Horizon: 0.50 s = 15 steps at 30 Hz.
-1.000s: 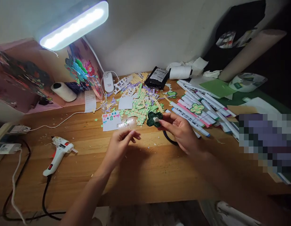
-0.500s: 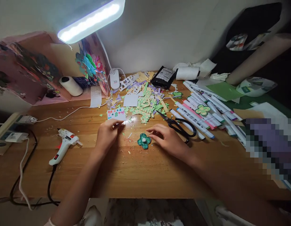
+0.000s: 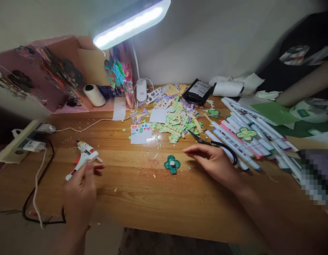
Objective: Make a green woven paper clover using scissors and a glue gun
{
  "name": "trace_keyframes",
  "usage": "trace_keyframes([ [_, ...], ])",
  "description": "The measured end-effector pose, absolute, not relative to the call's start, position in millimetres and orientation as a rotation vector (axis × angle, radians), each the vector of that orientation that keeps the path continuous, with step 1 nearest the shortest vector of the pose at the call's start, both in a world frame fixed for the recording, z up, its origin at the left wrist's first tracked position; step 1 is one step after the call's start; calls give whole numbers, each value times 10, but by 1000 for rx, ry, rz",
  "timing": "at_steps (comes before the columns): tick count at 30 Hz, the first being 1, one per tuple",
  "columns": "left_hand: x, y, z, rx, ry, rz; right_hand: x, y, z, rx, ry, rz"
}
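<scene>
A small green paper flower (image 3: 172, 164) with a white centre lies flat on the wooden desk (image 3: 158, 198). My right hand (image 3: 213, 161) rests just right of it, fingers loosely curled and pointing left, holding nothing; black scissors (image 3: 214, 144) lie behind it. My left hand (image 3: 81, 189) hovers at the desk's left front, fingers partly curled and blurred, right beside a white glue gun (image 3: 82, 161) lying on the desk. I cannot see the hand touching the gun.
A heap of cut paper strips (image 3: 177, 118) and a sticker card (image 3: 141, 133) lie mid-desk. Several markers (image 3: 240, 138) spread out on the right. A lit desk lamp (image 3: 132, 24) hangs overhead. Cables and a power strip (image 3: 20, 145) sit at the left edge.
My right hand set the green flower down on the desk and let go. My left hand swung from the middle to the glue gun at the left. The view panned left.
</scene>
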State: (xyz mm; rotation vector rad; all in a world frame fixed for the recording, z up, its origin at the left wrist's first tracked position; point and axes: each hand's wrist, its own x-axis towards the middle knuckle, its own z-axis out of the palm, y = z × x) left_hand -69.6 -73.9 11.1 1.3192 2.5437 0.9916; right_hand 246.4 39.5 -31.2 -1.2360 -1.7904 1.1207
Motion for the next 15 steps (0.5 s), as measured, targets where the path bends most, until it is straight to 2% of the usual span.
trace_keyframes([
  [3, -871, -954, 81, 1092, 2743, 978, 2487, 432, -300, -1281, -1853, 1046],
  [6, -883, -984, 33, 1145, 2676, 1008, 2517, 484, -274, -1297, -1872, 928],
  [11, -500, -545, 28, 1825, 2134, 888, 2654, 615, -266, -1336, -1865, 752],
  [15, -30, 35, 110, 2130, 1647, 793, 2859, 723, -284, -1536, -1897, 645],
])
